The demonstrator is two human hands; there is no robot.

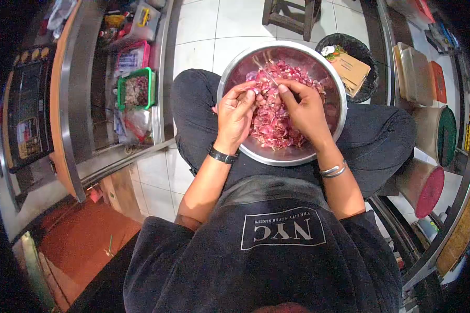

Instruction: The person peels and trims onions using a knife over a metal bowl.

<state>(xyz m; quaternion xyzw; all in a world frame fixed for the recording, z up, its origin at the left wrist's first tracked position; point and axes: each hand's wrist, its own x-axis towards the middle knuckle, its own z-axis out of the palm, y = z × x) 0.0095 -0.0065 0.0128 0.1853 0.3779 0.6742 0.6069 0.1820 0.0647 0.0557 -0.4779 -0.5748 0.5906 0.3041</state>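
Observation:
A large metal bowl rests on the crossed legs, holding a heap of reddish-pink pieces that look like shallots. Over the bowl's left part, my left hand pinches a small pinkish shallot piece between thumb and fingers. My right hand is over the right part, thumb and index finger pressed together on a thin, light-coloured item, perhaps a small blade; it is too small to name. The two hands' fingertips are close to each other, with a small gap between them.
Beyond the bowl at the right stands a black-lined bin with cardboard. A wooden stool is at the top. Shelves at the left hold a green basket. Lidded containers stand at the right.

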